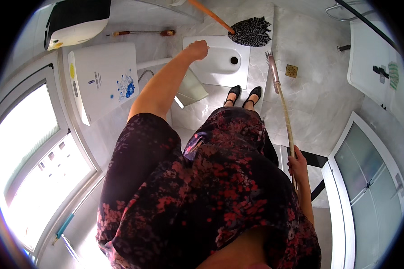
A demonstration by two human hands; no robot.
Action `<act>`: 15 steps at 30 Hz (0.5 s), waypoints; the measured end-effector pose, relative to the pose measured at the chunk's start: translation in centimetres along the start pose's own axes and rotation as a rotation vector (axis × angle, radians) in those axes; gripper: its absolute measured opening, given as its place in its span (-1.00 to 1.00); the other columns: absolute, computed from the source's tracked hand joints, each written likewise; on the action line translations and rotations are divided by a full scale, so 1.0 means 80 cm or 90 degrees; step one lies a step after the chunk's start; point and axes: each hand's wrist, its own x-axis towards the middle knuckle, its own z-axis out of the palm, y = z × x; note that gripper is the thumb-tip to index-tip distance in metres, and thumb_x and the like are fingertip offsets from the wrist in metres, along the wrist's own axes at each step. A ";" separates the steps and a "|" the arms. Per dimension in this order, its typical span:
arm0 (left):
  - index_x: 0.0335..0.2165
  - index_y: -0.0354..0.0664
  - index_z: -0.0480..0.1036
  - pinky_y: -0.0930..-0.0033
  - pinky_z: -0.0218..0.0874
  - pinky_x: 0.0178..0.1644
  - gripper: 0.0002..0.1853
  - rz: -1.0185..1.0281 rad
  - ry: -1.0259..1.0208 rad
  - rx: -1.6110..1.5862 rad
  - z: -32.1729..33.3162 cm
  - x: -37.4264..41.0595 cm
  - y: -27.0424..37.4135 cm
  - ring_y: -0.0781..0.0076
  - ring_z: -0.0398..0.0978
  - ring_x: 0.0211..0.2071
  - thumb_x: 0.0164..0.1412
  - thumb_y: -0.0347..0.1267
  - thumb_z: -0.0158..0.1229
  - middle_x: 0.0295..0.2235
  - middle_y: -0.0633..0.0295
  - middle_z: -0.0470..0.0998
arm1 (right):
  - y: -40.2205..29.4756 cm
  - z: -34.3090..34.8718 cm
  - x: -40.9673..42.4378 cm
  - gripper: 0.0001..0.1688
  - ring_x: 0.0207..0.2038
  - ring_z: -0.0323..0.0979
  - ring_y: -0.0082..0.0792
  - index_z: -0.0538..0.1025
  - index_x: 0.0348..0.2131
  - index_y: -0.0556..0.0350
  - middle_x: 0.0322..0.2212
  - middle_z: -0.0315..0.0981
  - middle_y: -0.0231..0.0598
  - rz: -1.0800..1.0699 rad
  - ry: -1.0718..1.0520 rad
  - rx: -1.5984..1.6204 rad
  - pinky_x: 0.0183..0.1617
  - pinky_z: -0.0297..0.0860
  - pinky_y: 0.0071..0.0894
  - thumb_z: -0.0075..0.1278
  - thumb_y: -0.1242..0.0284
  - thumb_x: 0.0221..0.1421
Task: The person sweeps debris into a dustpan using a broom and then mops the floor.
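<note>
My right hand (299,166) is closed around the long pale handle of a broom (284,111), low at my right side. The broom's narrow pinkish head (272,69) points away from me, with its bristles near the right side of the squat toilet. My left arm reaches forward, and my left hand (198,50) is curled into a fist over the left part of the white squat toilet (219,79). Nothing shows in that fist, though its inner side is hidden. A mop head of black-and-white strands (250,32) on an orange handle (210,15) lies by the toilet's far right corner.
A pale flat-sided object (192,89), perhaps a bin, stands left of my black shoes (235,92). On the left wall hang a flower-printed water tank (102,80) and a window (33,117). A brass floor drain (291,71), white basin (367,50) and glass-panelled door (367,168) lie right.
</note>
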 end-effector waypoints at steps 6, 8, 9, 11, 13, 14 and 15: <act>-0.30 -0.37 0.28 0.05 0.20 -0.18 -0.64 -0.025 0.034 -0.061 -0.003 -0.016 -0.002 -0.11 0.38 -0.25 0.15 -0.21 -0.15 -0.31 -0.17 0.42 | -0.028 -0.002 0.024 -0.30 -0.81 0.15 -0.56 0.12 0.08 0.13 -0.78 0.17 -0.40 -0.032 -0.029 -0.121 -0.74 0.17 -0.54 -0.17 0.51 -0.14; -0.29 -0.37 0.27 0.05 0.20 -0.18 -0.63 -0.036 0.046 -0.059 -0.001 -0.023 -0.003 -0.10 0.38 -0.25 0.16 -0.21 -0.16 -0.31 -0.17 0.42 | -0.039 -0.002 0.033 -0.30 -0.81 0.15 -0.56 0.13 0.07 0.13 -0.78 0.17 -0.40 -0.024 -0.029 -0.155 -0.73 0.17 -0.54 -0.17 0.51 -0.14; -0.29 -0.37 0.27 0.04 0.20 -0.18 -0.62 -0.034 0.056 -0.059 0.004 -0.027 -0.006 -0.09 0.38 -0.25 0.16 -0.21 -0.16 -0.31 -0.17 0.42 | -0.043 0.000 0.038 -0.30 -0.81 0.15 -0.56 0.13 0.07 0.12 -0.78 0.17 -0.40 -0.019 -0.030 -0.174 -0.73 0.18 -0.54 -0.18 0.51 -0.15; -0.24 -0.33 0.28 0.06 0.19 -0.14 -0.67 -0.051 0.065 -0.072 0.012 -0.028 -0.008 -0.07 0.37 -0.19 0.11 -0.27 -0.13 -0.25 -0.10 0.41 | -0.049 -0.001 0.053 -0.30 -0.81 0.15 -0.56 0.13 0.08 0.07 -0.78 0.18 -0.39 -0.048 -0.053 -0.180 -0.73 0.17 -0.55 -0.17 0.49 -0.14; -0.20 -0.30 0.31 0.10 0.17 -0.08 -0.67 -0.077 0.056 -0.055 0.028 -0.024 -0.008 0.02 0.36 -0.13 0.03 -0.39 -0.12 -0.18 -0.02 0.40 | -0.061 0.005 0.072 -0.29 -0.81 0.13 -0.57 0.12 0.09 0.03 -0.76 0.18 -0.39 -0.067 -0.074 -0.218 -0.74 0.15 -0.57 -0.16 0.48 -0.13; -0.21 -0.32 0.31 0.13 0.19 -0.08 -0.67 -0.073 0.082 -0.101 0.028 -0.030 0.004 0.08 0.37 -0.13 0.00 -0.41 -0.11 -0.18 -0.03 0.40 | -0.064 0.008 0.078 -0.29 -0.80 0.13 -0.58 0.12 0.09 0.04 -0.76 0.18 -0.41 -0.051 -0.077 -0.192 -0.74 0.15 -0.57 -0.15 0.47 -0.13; -0.21 -0.31 0.31 0.17 0.21 -0.10 -0.67 -0.080 0.068 -0.110 0.017 -0.048 0.019 0.11 0.38 -0.13 0.00 -0.40 -0.11 -0.17 -0.02 0.40 | -0.073 0.012 0.084 -0.30 -0.79 0.14 -0.59 0.12 0.09 0.06 -0.76 0.18 -0.43 -0.055 -0.093 -0.221 -0.75 0.14 -0.58 -0.16 0.47 -0.12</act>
